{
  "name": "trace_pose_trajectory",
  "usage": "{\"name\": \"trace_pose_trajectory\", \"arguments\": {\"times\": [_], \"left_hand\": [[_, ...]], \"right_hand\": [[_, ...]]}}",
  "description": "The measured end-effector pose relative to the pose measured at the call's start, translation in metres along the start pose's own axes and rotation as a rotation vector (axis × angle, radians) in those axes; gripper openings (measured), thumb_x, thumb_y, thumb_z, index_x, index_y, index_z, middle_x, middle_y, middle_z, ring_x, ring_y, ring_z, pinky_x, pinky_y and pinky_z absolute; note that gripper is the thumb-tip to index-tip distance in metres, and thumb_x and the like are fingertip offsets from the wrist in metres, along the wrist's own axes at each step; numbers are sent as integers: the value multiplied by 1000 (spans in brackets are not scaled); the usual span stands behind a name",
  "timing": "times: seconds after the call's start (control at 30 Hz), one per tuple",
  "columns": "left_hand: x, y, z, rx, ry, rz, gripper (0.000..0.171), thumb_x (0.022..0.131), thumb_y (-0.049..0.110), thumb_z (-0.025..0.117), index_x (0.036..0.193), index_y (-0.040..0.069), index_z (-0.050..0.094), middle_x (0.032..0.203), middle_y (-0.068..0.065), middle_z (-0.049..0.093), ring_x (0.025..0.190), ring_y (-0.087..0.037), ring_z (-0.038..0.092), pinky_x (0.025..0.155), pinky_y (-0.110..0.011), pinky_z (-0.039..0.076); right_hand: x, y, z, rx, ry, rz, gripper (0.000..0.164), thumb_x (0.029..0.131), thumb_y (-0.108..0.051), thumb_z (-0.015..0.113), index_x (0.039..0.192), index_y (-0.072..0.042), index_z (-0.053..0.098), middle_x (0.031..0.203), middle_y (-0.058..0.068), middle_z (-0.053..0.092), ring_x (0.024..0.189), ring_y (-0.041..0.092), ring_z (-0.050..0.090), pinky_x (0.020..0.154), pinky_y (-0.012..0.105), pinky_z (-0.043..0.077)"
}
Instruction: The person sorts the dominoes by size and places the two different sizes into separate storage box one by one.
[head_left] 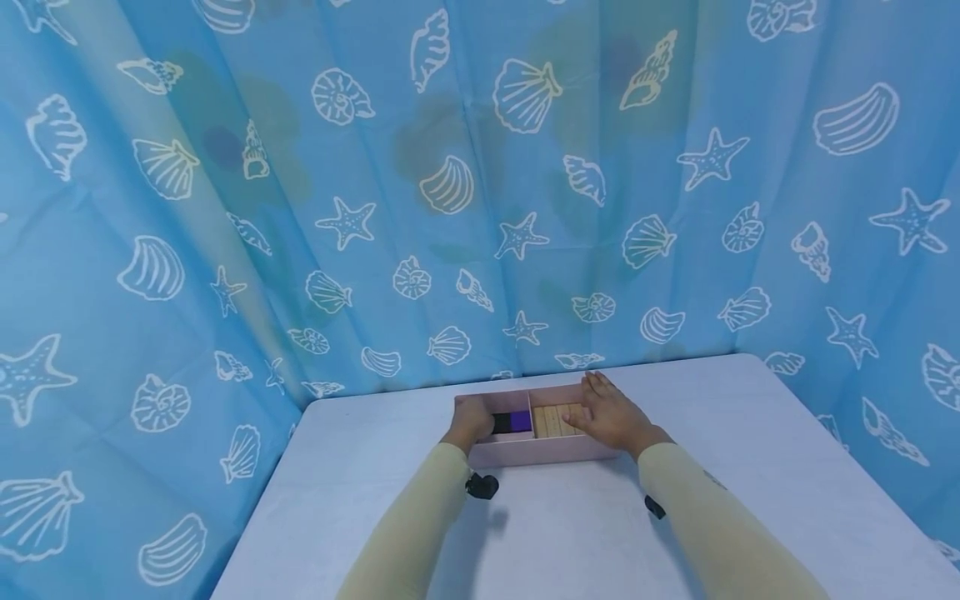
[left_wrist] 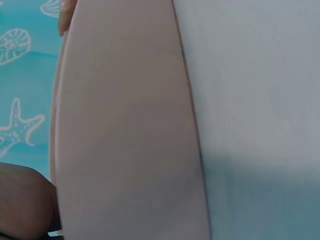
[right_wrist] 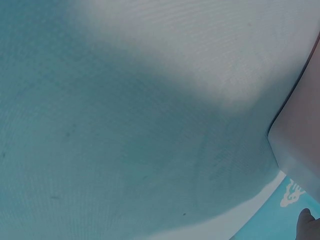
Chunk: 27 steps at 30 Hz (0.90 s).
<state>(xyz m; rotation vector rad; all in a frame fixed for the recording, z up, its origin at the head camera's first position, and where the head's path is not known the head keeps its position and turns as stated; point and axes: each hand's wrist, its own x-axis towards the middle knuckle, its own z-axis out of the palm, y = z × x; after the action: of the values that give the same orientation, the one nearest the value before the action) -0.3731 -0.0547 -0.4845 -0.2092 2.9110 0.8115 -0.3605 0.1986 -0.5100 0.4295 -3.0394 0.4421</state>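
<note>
A pink box [head_left: 543, 452] with a divider stands on the white table. My left hand [head_left: 471, 419] reaches into the box's left end, fingers curled at a black block [head_left: 502, 424]. A purple block [head_left: 521, 420] lies right beside the black one. In the left wrist view, my left thumb [left_wrist: 25, 202] shows at the box's rim. Pale wooden blocks [head_left: 553, 422] fill the right compartment in a row. Across that right end rests my right hand [head_left: 611, 412], fingers straight near the back corner and thumb over the wooden blocks.
The white table [head_left: 555, 533] runs back to a blue curtain [head_left: 480, 225] printed with white shells and starfish. Small black pieces [head_left: 482, 486] hang under both wrists.
</note>
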Motion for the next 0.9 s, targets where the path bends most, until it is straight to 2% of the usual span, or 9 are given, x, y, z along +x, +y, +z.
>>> {"name": "trace_pose_trajectory", "arguments": {"times": [0.23,0.37,0.5,0.6,0.7,0.8,0.9], "left_hand": [[-3,6,-6,4,-21,60,30,100,6,47,126,-2,59,121,-16,63,110,-27,61,94,-41,49],[-4,4,-14,-67,-32,64,30,100,8,48,127,-2,58,124,-17,61,118,-32,56,98,-46,45],[-3,-4,-21,-115,-58,77,33,98,5,46,130,0,57,127,-16,59,119,-33,55,98,-47,45],[-4,-9,-26,-146,-75,124,36,95,2,47,129,1,58,125,-16,60,115,-32,57,96,-47,47],[-6,-13,-31,-196,-100,181,38,93,0,51,131,3,58,122,-14,61,108,-29,60,92,-44,50],[-9,-21,-34,-232,-107,250,41,93,1,55,134,6,56,120,-11,61,104,-26,61,89,-41,52],[-15,-34,-37,-210,-56,347,41,95,6,59,136,9,55,119,-9,61,104,-24,62,86,-39,53]], "right_hand": [[-1,6,3,6,1,-1,92,95,-63,43,149,9,23,158,22,16,146,38,9,115,50,14],[1,7,1,-9,-11,-5,93,95,-62,43,149,10,22,158,23,15,146,38,8,115,50,13],[6,9,-9,-30,-85,1,97,92,-68,40,151,7,18,159,22,12,146,38,6,115,53,11],[9,10,-18,-17,-147,4,104,89,-76,35,152,5,16,159,22,10,146,38,3,115,55,7],[8,13,-26,29,-169,2,108,86,-79,34,152,4,16,159,22,9,146,38,1,114,58,5],[2,17,-28,60,-138,6,110,84,-81,34,153,3,17,159,21,11,146,38,2,114,58,6],[-6,21,-25,90,-82,11,111,82,-83,36,154,1,17,159,20,14,146,38,3,113,59,7]]}}
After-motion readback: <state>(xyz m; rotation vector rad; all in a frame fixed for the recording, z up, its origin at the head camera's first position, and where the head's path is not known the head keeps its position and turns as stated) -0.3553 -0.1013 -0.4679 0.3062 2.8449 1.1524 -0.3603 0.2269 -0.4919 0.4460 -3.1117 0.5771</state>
